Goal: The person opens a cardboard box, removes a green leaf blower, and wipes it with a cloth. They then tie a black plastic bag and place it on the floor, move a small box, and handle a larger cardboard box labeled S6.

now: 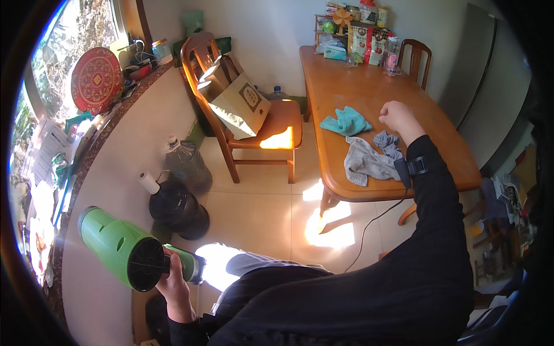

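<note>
My left hand point(176, 279), low at the left, is wrapped around the handle of a green cordless power appliance point(114, 246), which looks like a blower or handheld vacuum. Its round black vented end faces me, and its body points up and left towards the wall. Over the wooden table point(415, 108) my right hand point(399, 117) is raised in a loose fist, with nothing visible in it. A crumpled turquoise cloth point(346, 121) lies left of that hand. Nearer me, a light grey cloth point(368, 163) and a darker grey cloth point(388, 143) lie together near the table's edge.
A wooden chair point(286, 110) holds a paper bag point(242, 104). Large water bottles point(175, 207) stand by the left wall, below a cluttered stone windowsill point(93, 142). Food packets point(368, 43) and jars occupy the table's far end. A thin cable point(372, 219) hangs from my right wrist.
</note>
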The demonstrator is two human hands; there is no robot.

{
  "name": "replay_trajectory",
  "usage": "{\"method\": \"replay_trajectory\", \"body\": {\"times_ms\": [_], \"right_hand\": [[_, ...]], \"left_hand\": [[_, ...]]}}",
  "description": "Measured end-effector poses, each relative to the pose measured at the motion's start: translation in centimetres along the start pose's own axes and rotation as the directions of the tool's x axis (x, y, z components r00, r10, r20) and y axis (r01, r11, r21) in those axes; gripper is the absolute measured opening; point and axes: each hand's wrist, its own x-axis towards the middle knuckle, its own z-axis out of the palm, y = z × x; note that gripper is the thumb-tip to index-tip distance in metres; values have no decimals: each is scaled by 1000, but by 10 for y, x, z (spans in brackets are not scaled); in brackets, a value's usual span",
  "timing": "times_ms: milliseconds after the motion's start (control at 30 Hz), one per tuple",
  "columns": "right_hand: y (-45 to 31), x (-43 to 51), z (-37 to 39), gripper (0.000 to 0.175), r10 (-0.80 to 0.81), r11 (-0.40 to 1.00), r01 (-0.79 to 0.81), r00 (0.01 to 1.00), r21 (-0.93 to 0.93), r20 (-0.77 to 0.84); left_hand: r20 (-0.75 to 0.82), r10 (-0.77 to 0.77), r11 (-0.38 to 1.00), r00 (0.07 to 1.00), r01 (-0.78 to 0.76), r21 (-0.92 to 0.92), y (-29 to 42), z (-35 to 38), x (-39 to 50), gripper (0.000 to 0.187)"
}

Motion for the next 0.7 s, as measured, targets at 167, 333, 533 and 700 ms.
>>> {"method": "replay_trajectory", "body": {"times_ms": [167, 333, 533, 700], "right_hand": [[24, -21, 9, 29, 196, 966, -157, 963, -206, 184], [49, -27, 37, 35, 53, 981, -84, 982, 172, 179], [48, -19, 33, 24, 13, 977, 50, 957, 208, -291], [-27, -46, -27, 5, -148, 453, 223, 974, 863, -175]], "left_hand": [[-43, -7, 999, 999, 9, 31, -1, -2, -2, 13], [-83, -24, 1000, 996, 24, 4, 5, -4, -4, 13], [-101, -43, 999, 994, 43, -8, 18, -19, -8, 18], [-146, -55, 998, 988, 55, -7, 27, -44, -5, 21]]}}
